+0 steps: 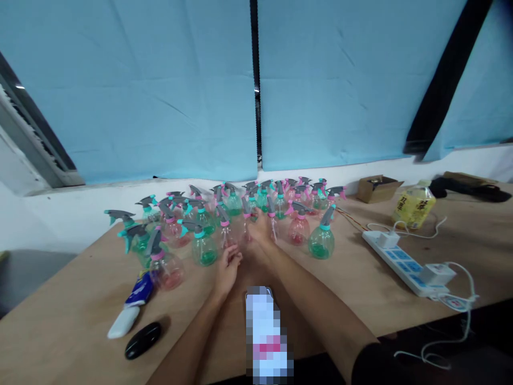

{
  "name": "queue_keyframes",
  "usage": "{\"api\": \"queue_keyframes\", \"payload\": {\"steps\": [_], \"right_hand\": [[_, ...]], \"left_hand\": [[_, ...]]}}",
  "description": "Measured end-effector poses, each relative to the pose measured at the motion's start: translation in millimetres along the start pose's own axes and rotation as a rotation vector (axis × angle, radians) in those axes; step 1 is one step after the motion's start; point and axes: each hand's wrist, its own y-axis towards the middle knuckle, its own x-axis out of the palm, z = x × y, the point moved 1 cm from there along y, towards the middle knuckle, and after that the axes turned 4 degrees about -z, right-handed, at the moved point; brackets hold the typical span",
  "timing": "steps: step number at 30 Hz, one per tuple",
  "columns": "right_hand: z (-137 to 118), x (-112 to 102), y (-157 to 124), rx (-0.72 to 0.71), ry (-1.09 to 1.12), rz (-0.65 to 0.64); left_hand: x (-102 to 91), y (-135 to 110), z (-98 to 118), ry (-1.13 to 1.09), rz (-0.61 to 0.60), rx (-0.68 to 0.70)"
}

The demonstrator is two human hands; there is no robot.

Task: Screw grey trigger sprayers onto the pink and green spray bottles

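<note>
Reaching in among the spray bottles, the right hand point(259, 227) is at a pink-collared bottle point(247, 231) in the middle of the cluster; its fingertips are partly hidden, so whether they have closed on it I cannot tell. The left hand point(229, 264), fingers loosely curled and holding nothing visible, is just beside another pink-collared bottle point(226, 235). More than twenty bottles stand on the table point(320, 305), overlapping too much for an exact count. Each bottle whose contents show clearly has a shallow layer of liquid: green in the teal-collared bottle point(321, 244) at the front right, red in the pink-collared one point(167, 271) at the front left. To the right are one yellow-labelled jug point(412, 207), one open cardboard box point(377, 191) whose contents are unclear, and one power strip point(401, 261) carrying two white plugs point(437, 274). One black oval object point(143, 340) lies at the near left.
</note>
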Motion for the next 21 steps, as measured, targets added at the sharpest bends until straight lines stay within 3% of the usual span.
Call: {"api": "queue_keyframes", "payload": {"steps": [6,9,16,21], "right_hand": [[-12.7,-5.8,-21.0,-0.07,-0.327,-0.068],[-15.9,-8.9,-26.4,-0.041,-0.386,-0.059],[-15.9,-20.3,-43.4,-0.061,-0.372,-0.082],[-13.0,-23.0,-59.4,-0.141,-0.184,-0.07]], "left_hand": [[2.0,0.2,-0.3,0.028,-0.01,-0.005],[2.9,-0.5,-1.7,0.042,-0.012,0.012],[4.6,-1.1,-1.6,0.034,-0.009,0.012],[6.5,-3.2,2.3,-0.002,0.004,0.02]]}}
